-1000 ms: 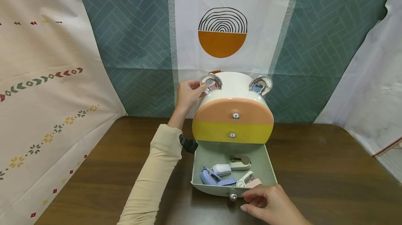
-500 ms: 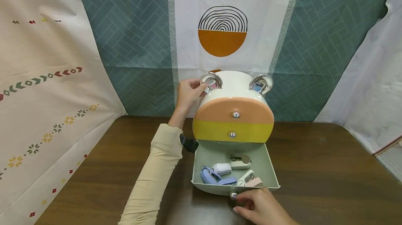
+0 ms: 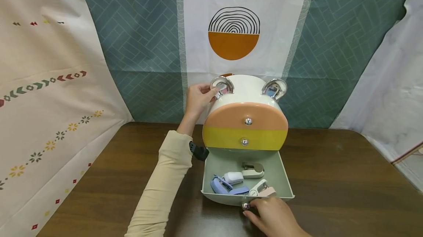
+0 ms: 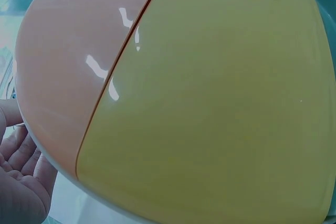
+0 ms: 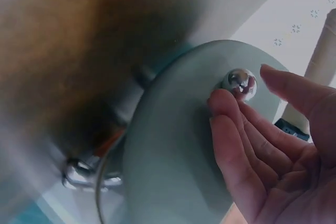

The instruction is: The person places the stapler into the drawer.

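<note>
A rounded drawer cabinet [image 3: 246, 92] with peach and yellow fronts stands upright, its pale green bottom drawer [image 3: 213, 169] pulled out. My left hand [image 3: 197, 99] pinches the cabinet's left silver ear [image 3: 228, 81], thumb in front. My right hand [image 3: 275, 215] is at the drawer's silver knob [image 5: 241, 83]; in the right wrist view fingertips lie right beside the knob and the thumb stands a little off its other side. Inside the drawer lie a blue stapler [image 3: 219, 185], a white rounded piece [image 3: 233, 178], a white stapler with grey-brown top [image 3: 253, 171] and a white-and-pink stapler [image 3: 266, 190].
The cabinet stands on a dark brown wooden table [image 3: 330, 178]. Behind it hangs a patterned curtain [image 3: 148, 46], with pale cloth [image 3: 43, 119] along the left side. The second silver ear [image 3: 275, 89] sticks up at the cabinet's right.
My right hand has moved left along the drawer's front edge to the knob. The left hand stays on the ear, and the drawer has not moved.
</note>
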